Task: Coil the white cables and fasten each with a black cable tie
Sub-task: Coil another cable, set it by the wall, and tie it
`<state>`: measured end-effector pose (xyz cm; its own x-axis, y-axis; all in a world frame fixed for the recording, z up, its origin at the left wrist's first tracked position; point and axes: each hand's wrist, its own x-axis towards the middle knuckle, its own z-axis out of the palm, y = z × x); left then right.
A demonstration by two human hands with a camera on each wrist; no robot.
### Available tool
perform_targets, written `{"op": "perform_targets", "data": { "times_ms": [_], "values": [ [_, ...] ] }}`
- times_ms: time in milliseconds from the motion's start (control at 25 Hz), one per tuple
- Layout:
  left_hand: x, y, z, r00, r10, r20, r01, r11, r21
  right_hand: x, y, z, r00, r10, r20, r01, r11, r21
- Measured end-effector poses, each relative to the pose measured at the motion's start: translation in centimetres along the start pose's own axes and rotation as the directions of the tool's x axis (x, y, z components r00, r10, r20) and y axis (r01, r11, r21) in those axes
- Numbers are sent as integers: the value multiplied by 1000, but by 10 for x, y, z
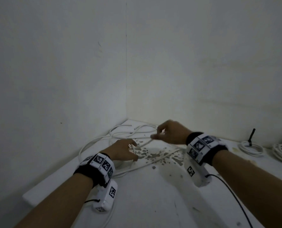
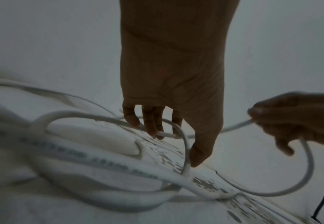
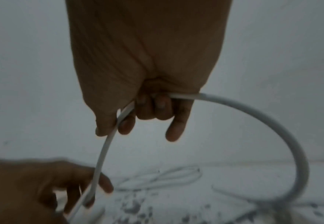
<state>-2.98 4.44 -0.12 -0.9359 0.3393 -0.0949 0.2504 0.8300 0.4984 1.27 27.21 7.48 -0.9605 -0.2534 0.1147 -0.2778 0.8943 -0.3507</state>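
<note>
White table [image 1: 153,203]; both hands grip loose cable [image 1: 94,142].

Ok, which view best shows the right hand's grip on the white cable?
Right wrist: the right hand curls round the white cable, which leaves both sides of the fist. The head view shows that hand from behind; the left wrist view shows it blurred at the edge.

White chipped table [image 1: 153,203] bears loose white cable [image 1: 94,142] and tied coils [image 1: 250,148]
</note>
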Motion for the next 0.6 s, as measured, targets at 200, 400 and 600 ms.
{"op": "perform_targets", "data": {
  "times_ms": [200, 400, 600],
  "values": [
    [15, 17, 3, 994, -55, -89, 61, 996, 61, -37, 9, -113, 900, 143, -411, 64, 891, 450],
    [22, 84, 0, 987, -59, -150, 106, 938, 330, -52, 53, -132, 785, 308, -538, -201, 947, 250],
    [32, 146, -9, 985, 30, -169, -72, 966, -249, -61, 53, -98, 930, 189, -314, -243, 960, -140]
  ]
}}
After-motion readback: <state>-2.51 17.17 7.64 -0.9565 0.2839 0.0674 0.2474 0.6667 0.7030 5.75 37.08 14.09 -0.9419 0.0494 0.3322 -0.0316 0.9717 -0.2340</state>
